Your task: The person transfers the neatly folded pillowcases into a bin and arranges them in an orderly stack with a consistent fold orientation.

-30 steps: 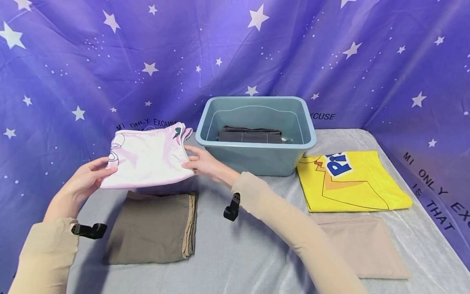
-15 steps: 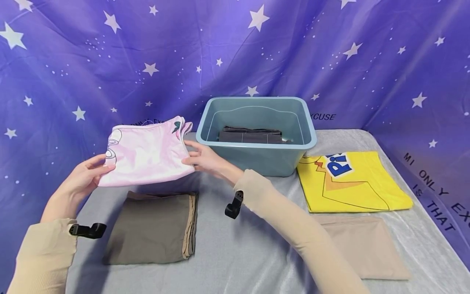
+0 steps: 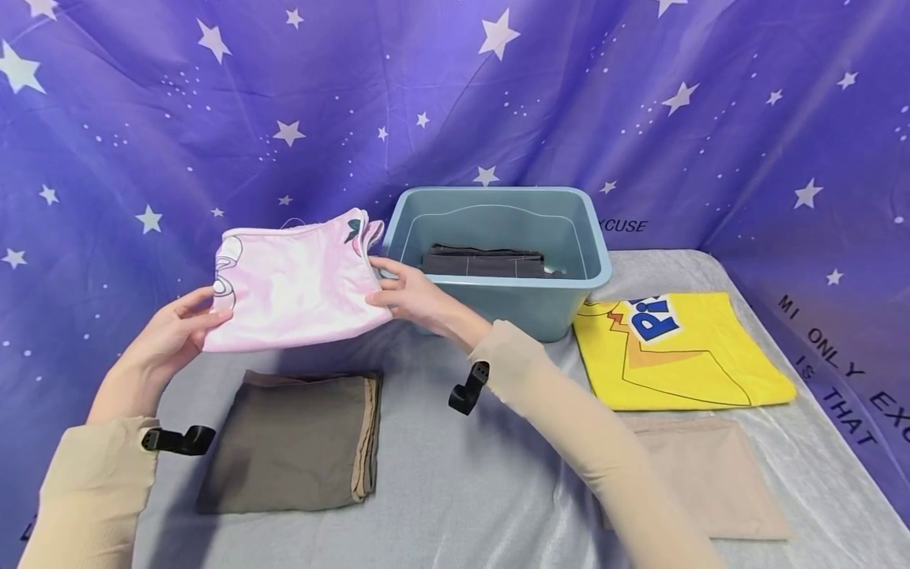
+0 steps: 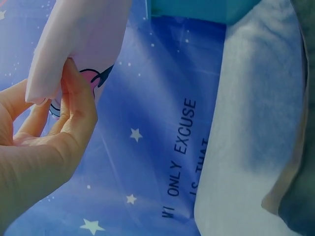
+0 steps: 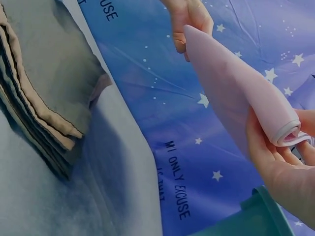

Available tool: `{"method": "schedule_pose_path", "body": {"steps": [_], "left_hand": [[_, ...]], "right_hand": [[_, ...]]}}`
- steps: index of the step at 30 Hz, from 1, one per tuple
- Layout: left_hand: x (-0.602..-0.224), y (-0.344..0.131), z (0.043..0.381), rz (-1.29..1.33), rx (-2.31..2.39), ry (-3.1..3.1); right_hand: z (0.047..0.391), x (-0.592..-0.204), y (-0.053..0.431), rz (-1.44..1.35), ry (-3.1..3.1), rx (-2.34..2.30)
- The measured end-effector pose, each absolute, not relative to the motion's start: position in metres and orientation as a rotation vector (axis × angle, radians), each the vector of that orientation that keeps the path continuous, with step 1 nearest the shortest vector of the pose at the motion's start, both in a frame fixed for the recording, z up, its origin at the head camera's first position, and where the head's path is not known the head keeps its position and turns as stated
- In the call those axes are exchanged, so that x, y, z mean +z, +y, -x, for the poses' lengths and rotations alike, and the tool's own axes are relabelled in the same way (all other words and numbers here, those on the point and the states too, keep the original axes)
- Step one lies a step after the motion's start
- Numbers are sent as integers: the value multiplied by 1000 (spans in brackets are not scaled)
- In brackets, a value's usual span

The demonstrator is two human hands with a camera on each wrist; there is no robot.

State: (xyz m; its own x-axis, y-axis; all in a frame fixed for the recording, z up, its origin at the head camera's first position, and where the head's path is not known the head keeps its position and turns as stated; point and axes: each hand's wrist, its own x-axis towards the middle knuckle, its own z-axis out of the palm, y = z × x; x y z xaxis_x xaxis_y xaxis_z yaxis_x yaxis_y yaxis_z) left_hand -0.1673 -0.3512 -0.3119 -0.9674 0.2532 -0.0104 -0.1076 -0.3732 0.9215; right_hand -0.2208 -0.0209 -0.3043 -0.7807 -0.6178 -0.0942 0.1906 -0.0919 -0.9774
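A folded pink garment (image 3: 298, 288) with a cartoon print is held up off the table. My left hand (image 3: 167, 336) pinches its lower left corner, thumb in front. At its right edge my right hand (image 3: 419, 300) grips the layers between thumb and fingers. The left wrist view shows the garment's end (image 4: 47, 78) between thumb and fingertips. Rolled layers at the other end (image 5: 283, 130) show in the right wrist view, with the right fingers beneath. Right behind my right hand stands a blue-green plastic bin (image 3: 526, 304) with folded dark checked cloth (image 3: 483, 262) inside.
A folded grey-brown garment (image 3: 291, 446) lies on the grey cloth-covered table (image 3: 455, 490) below the pink one. To the right lie a folded yellow garment (image 3: 704, 371) and a beige one (image 3: 718, 482), partly behind my right sleeve. A purple star-printed curtain (image 3: 426, 79) hangs behind.
Both hands have raised the pink garment a little and, in the last half second, moved it right toward the bin. The grips are unchanged, and the other garments stay put.
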Motion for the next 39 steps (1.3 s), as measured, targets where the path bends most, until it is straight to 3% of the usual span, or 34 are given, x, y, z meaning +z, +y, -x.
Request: {"method": "schedule_pose_path", "body": {"steps": [39], "left_hand": [[-283, -273, 202, -353, 2379, 1596]], "right_hand": [[235, -281, 56, 449, 1581, -2077]]}}
